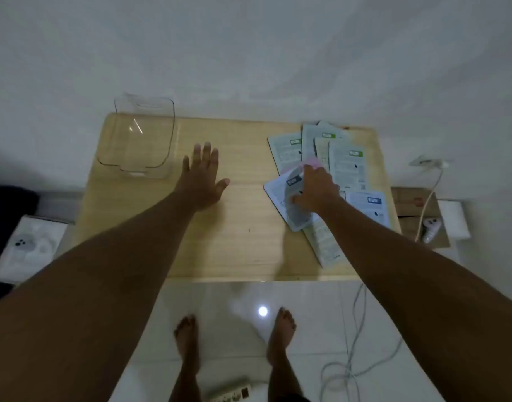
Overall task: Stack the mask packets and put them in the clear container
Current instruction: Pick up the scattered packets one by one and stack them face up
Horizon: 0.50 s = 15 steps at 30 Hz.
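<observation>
Several pale mask packets (346,163) lie fanned out on the right side of the wooden table (243,227). My right hand (317,188) grips a light blue packet (280,195) lifted slightly off the pile, with a pink packet (312,162) just beyond its fingers. My left hand (202,177) rests flat on the table with fingers spread, holding nothing. The clear container (138,140) stands at the table's far left corner, just left of my left hand, and holds nothing.
A white wall rises behind the table. A white box (28,248) sits on the floor at left. A cardboard box (420,216) with a white controller (430,229) and cable is at right. A power strip (234,393) and cords lie on the tiled floor near my feet.
</observation>
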Each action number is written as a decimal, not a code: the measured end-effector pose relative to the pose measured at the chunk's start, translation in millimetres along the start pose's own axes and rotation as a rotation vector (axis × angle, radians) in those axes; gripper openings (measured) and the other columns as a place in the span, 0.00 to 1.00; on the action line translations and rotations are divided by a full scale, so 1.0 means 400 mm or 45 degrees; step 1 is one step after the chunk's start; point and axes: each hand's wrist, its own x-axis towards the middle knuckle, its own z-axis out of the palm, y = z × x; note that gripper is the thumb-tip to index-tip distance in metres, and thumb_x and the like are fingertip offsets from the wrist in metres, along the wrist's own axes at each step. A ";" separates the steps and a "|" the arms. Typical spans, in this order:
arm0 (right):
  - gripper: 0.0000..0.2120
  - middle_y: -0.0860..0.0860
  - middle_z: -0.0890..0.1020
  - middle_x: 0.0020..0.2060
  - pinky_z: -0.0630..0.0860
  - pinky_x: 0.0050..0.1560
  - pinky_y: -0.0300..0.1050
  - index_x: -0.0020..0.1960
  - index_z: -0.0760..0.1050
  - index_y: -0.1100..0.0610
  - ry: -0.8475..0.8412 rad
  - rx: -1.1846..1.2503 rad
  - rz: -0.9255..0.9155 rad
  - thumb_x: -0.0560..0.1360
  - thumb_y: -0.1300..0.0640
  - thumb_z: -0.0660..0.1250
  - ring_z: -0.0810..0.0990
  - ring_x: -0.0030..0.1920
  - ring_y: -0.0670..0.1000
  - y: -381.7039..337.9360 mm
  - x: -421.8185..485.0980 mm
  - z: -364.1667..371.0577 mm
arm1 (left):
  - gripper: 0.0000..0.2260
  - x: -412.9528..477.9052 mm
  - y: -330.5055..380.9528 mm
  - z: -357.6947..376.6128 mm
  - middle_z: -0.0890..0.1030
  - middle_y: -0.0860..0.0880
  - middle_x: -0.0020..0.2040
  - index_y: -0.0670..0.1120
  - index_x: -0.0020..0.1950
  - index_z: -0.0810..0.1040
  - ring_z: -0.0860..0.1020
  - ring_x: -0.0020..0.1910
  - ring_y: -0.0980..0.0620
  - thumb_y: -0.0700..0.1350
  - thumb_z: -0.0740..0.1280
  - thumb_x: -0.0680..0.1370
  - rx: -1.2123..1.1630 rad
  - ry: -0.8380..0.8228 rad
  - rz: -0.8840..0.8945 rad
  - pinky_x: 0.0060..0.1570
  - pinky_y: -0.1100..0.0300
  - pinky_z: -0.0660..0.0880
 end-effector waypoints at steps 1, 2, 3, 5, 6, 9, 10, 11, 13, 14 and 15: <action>0.40 0.59 0.72 0.62 0.77 0.59 0.61 0.71 0.62 0.54 0.005 -0.017 0.052 0.67 0.40 0.75 0.74 0.62 0.62 0.009 0.000 0.012 | 0.36 0.002 -0.002 0.012 0.42 0.40 0.81 0.40 0.80 0.45 0.40 0.80 0.38 0.60 0.53 0.81 0.037 -0.021 -0.039 0.75 0.37 0.44; 0.42 0.59 0.72 0.62 0.77 0.59 0.60 0.71 0.63 0.53 0.027 -0.018 0.099 0.65 0.38 0.76 0.74 0.62 0.62 0.015 0.000 0.017 | 0.36 0.005 -0.007 0.019 0.42 0.40 0.81 0.41 0.80 0.44 0.39 0.80 0.38 0.60 0.53 0.81 0.043 -0.044 -0.070 0.75 0.36 0.43; 0.43 0.59 0.73 0.61 0.77 0.58 0.59 0.71 0.64 0.53 0.039 0.006 0.139 0.64 0.36 0.76 0.74 0.61 0.61 0.026 0.000 0.030 | 0.36 0.010 -0.017 0.034 0.41 0.41 0.81 0.41 0.80 0.44 0.39 0.80 0.39 0.61 0.52 0.81 0.065 -0.076 -0.096 0.74 0.35 0.42; 0.44 0.57 0.76 0.58 0.79 0.56 0.57 0.67 0.69 0.52 0.046 0.093 0.189 0.59 0.33 0.77 0.77 0.58 0.59 0.040 0.005 0.046 | 0.37 0.013 -0.033 0.066 0.40 0.42 0.81 0.42 0.80 0.43 0.38 0.80 0.39 0.62 0.52 0.81 0.055 -0.152 -0.121 0.74 0.33 0.42; 0.43 0.56 0.78 0.56 0.80 0.54 0.57 0.65 0.72 0.53 0.047 0.154 0.199 0.57 0.33 0.78 0.79 0.55 0.58 0.043 0.012 0.051 | 0.37 0.012 -0.037 0.078 0.40 0.42 0.81 0.43 0.80 0.43 0.39 0.80 0.40 0.63 0.52 0.80 0.036 -0.184 -0.131 0.74 0.33 0.43; 0.35 0.52 0.84 0.50 0.82 0.47 0.49 0.58 0.79 0.53 0.041 0.320 0.230 0.57 0.37 0.81 0.83 0.47 0.53 0.049 0.024 0.048 | 0.37 0.008 -0.046 0.098 0.41 0.43 0.81 0.44 0.81 0.44 0.41 0.80 0.40 0.63 0.51 0.80 0.009 -0.151 -0.127 0.74 0.33 0.44; 0.32 0.50 0.83 0.48 0.80 0.45 0.46 0.57 0.80 0.53 0.036 0.357 0.225 0.59 0.39 0.81 0.82 0.45 0.52 0.050 0.027 0.049 | 0.36 0.005 -0.046 0.102 0.41 0.43 0.81 0.44 0.81 0.44 0.41 0.80 0.41 0.63 0.51 0.80 0.011 -0.140 -0.123 0.74 0.33 0.44; 0.29 0.49 0.82 0.47 0.78 0.43 0.44 0.56 0.81 0.54 0.038 0.382 0.221 0.62 0.40 0.80 0.80 0.44 0.51 0.049 0.028 0.048 | 0.36 0.003 -0.046 0.103 0.41 0.43 0.81 0.44 0.81 0.44 0.41 0.80 0.41 0.63 0.50 0.80 0.010 -0.132 -0.120 0.74 0.33 0.44; 0.22 0.51 0.83 0.48 0.75 0.38 0.42 0.55 0.80 0.56 0.041 0.476 0.201 0.67 0.44 0.78 0.80 0.42 0.51 0.045 0.036 0.044 | 0.36 0.005 -0.048 0.101 0.41 0.43 0.81 0.44 0.81 0.44 0.41 0.80 0.41 0.63 0.50 0.80 0.006 -0.132 -0.114 0.74 0.33 0.44; 0.18 0.53 0.84 0.48 0.76 0.35 0.40 0.53 0.79 0.57 0.034 0.558 0.190 0.70 0.47 0.77 0.81 0.40 0.51 0.037 0.038 0.034 | 0.37 0.006 -0.049 0.098 0.41 0.43 0.81 0.44 0.81 0.44 0.41 0.80 0.41 0.63 0.51 0.80 0.003 -0.140 -0.113 0.74 0.33 0.44; 0.13 0.54 0.84 0.47 0.77 0.33 0.38 0.51 0.79 0.57 0.030 0.651 0.170 0.72 0.50 0.75 0.82 0.38 0.50 0.024 0.037 0.018 | 0.37 0.008 -0.050 0.094 0.41 0.43 0.81 0.44 0.81 0.44 0.41 0.80 0.41 0.63 0.51 0.80 -0.003 -0.148 -0.111 0.74 0.33 0.44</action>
